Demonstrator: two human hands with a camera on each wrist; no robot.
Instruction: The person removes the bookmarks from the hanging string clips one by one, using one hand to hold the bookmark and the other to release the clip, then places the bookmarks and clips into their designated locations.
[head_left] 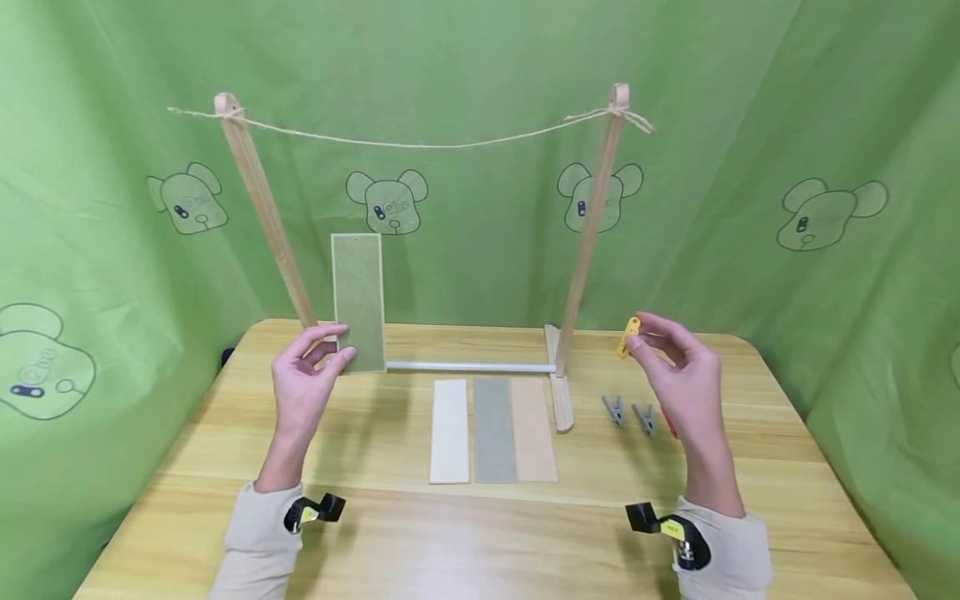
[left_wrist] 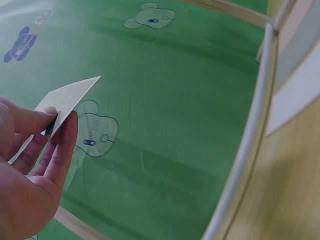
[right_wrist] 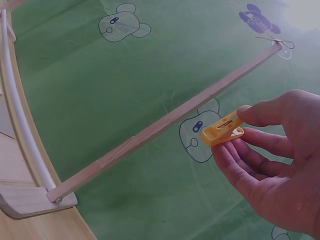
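Observation:
My left hand (head_left: 307,375) pinches a tall green card (head_left: 358,300) by its lower left edge and holds it upright, in front of the rack's left post. In the left wrist view the card (left_wrist: 67,100) shows at a slant, gripped between thumb and fingers. On the right, my right hand (head_left: 682,375) pinches a yellow clothespin (head_left: 628,337) between thumb and fingertips, above the table. The right wrist view shows the clothespin (right_wrist: 222,131) from the side, the thumb on one of its arms. A twine line (head_left: 420,146) sags between the two wooden posts, higher than both hands.
White (head_left: 450,432), grey (head_left: 495,432) and peach (head_left: 534,432) cards lie side by side on the wooden table (head_left: 375,533). Two grey clothespins (head_left: 615,410) and a partly hidden red item (head_left: 669,422) lie near my right wrist. A white bar (head_left: 472,367) joins the rack's posts (head_left: 588,242) low down.

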